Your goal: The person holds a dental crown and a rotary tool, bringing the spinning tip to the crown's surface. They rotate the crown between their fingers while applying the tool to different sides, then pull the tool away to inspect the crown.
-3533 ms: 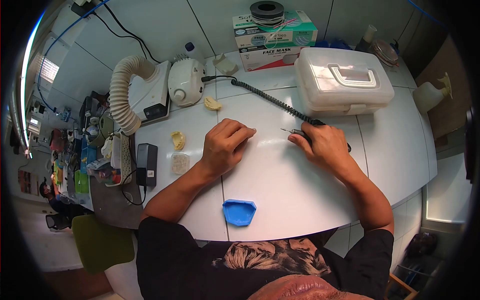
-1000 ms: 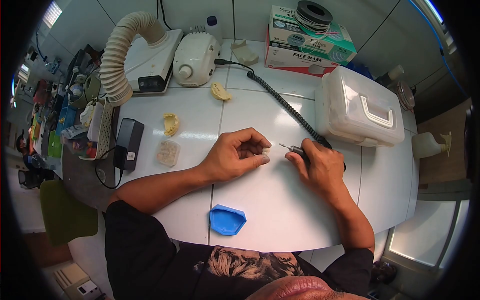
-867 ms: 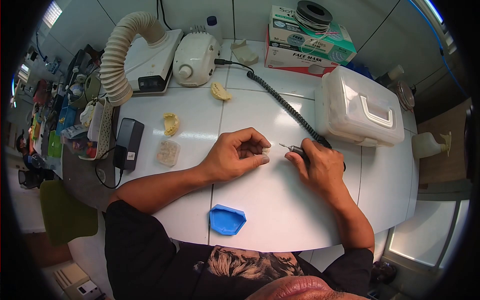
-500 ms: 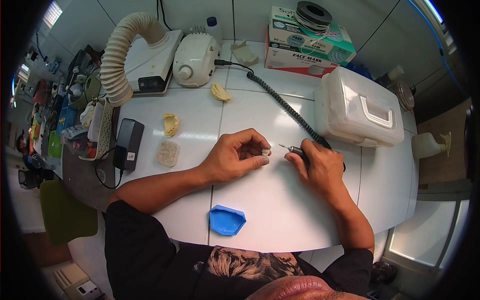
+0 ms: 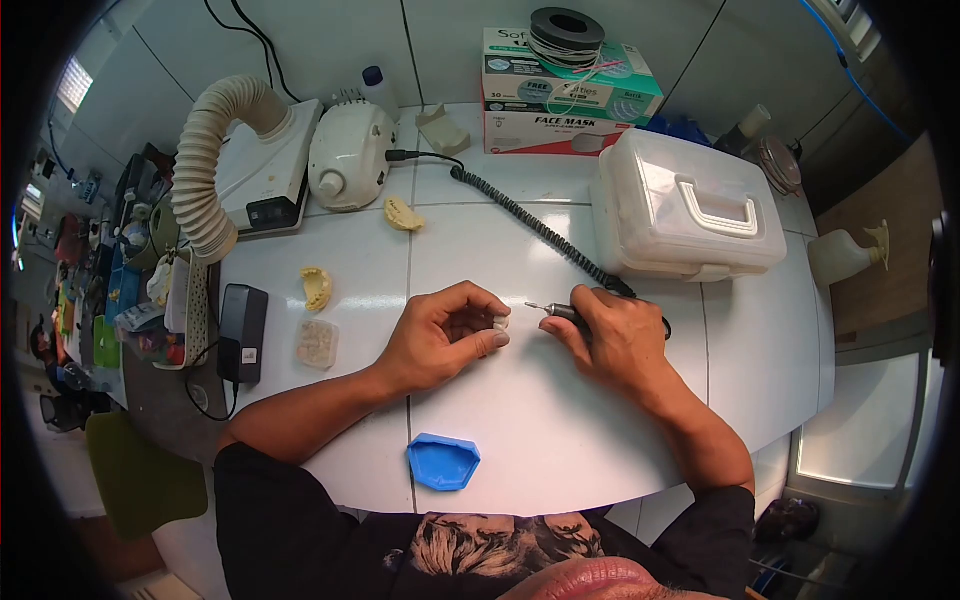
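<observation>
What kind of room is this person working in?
Probably a dental workshop: yellowish tooth-lined jaw models lie on the white tiled bench, and the right hand holds a slim dark rotary handpiece.

White tiled wall (image 5: 440,50) | green chair (image 5: 145,470) at left | small bright window (image 5: 74,84), upper left
</observation>
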Demonstrator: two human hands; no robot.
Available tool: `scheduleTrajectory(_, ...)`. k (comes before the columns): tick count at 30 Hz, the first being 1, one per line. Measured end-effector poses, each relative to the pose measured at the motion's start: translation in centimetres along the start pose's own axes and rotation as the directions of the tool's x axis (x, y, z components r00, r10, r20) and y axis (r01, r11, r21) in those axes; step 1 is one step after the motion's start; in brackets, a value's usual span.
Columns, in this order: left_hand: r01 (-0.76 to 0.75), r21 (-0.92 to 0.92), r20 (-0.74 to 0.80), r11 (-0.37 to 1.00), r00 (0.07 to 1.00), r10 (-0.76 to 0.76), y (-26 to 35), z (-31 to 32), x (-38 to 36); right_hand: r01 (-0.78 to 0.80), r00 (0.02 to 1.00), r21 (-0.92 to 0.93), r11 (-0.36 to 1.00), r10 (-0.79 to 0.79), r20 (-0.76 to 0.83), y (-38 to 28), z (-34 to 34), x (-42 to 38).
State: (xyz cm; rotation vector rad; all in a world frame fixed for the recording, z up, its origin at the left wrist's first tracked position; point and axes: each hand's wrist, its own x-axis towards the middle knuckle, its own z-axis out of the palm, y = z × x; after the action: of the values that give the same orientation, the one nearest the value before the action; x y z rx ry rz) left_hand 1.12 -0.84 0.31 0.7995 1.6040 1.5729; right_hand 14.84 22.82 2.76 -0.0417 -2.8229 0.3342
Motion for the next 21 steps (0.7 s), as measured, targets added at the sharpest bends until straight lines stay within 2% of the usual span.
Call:
scheduleTrajectory(6, -0.006, 0.087, -0.004, 0.996, 1.000, 0.007, 0.2, 0.0, 0.1, 0.025, 0.999, 0.053, 0.998, -0.027, 0.032, -0.7, 0.1, -0.3)
scheduleTrajectory(21, -0.021, 0.042, -0.030, 0.999, 0.999, 0.022, 0.4, 0.2, 0.1, 0.078, 0.996, 0.025, 0.997, -0.080, 0.049, -1.2, 0.3, -0.2)
